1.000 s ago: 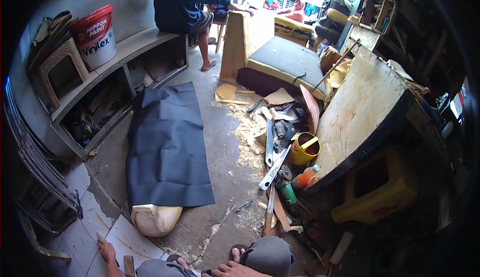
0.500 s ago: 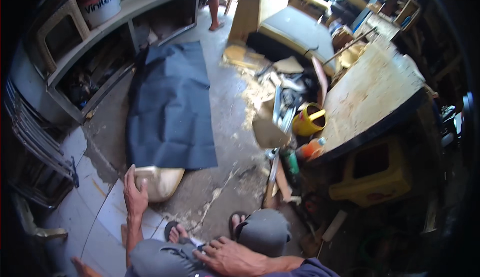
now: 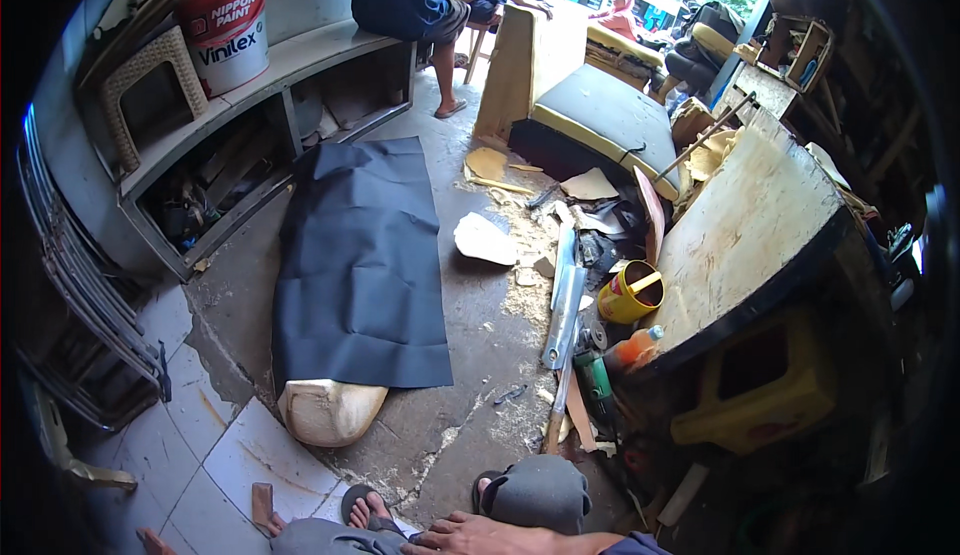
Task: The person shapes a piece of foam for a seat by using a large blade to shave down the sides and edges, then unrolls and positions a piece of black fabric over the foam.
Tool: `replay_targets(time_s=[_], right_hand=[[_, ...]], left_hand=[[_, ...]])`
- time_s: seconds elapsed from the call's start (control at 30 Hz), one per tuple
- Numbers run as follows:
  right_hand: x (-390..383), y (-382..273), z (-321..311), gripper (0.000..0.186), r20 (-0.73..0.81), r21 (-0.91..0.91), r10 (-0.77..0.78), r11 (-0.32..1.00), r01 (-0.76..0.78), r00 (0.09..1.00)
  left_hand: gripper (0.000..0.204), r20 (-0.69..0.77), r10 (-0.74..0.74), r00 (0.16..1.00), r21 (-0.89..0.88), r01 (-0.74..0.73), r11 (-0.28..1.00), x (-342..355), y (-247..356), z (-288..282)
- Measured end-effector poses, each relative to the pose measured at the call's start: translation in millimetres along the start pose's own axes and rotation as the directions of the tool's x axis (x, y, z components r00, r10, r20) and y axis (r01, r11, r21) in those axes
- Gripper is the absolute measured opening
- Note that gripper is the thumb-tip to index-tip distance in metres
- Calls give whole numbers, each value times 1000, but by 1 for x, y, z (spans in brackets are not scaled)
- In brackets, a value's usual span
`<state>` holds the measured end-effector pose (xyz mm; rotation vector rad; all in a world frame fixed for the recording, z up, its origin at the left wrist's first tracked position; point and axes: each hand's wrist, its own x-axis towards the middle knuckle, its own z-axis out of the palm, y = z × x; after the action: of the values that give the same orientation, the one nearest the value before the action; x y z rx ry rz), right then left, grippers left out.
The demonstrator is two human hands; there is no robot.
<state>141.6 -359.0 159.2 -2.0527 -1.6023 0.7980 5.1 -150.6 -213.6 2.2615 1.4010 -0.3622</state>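
At the lower edge, over the lap, the right hand (image 3: 470,533) lies back upward with its fingers loosely bent and close together; the palm is hidden, so I cannot tell whether it holds anything. What seems a sliver of the left hand (image 3: 275,526) shows beside a small wooden block (image 3: 262,501), too little to tell how its fingers stand. Ahead of the feet, slightly left, a black sheet (image 3: 362,265) lies creased over a long pale block (image 3: 332,415), whose rounded near end sticks out from under it on the concrete floor (image 3: 450,325). Well apart from it, to the right, are scraps and crumbs of foam, a long metal bar (image 3: 566,317), a green power tool (image 3: 596,380), an orange bottle (image 3: 635,348) and a yellow can (image 3: 630,293). Beyond them stands a dark-topped seat (image 3: 605,110). At the left, a red-and-white bucket (image 3: 228,35) sits on a low bench (image 3: 300,60), where a person (image 3: 400,0) in dark clothes sits farther along.
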Motion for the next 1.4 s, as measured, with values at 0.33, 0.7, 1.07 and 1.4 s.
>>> replay_targets(time_s=[0.33, 0.7, 1.07, 1.4], right_hand=[[1, 240, -116, 42, -358, 270, 453, 887, -374, 817], [78, 517, -102, 72, -603, -130, 685, 420, -898, 408], [60, 585, -119, 25, -926, 55, 349, 499, -865, 142], [-14, 351, 77, 60, -337, 518, 669, 719, -463, 663]], left_hand=[[50, -292, -40, 955, 116, 76, 990, -6, -19, 44], [49, -247, 61, 967, 158, -22, 987, -23, -27, -6], [48, -70, 85, 994, 153, -73, 985, -37, -6, -7], [47, 375, 158, 914, 177, -238, 955, -37, -70, -74]])
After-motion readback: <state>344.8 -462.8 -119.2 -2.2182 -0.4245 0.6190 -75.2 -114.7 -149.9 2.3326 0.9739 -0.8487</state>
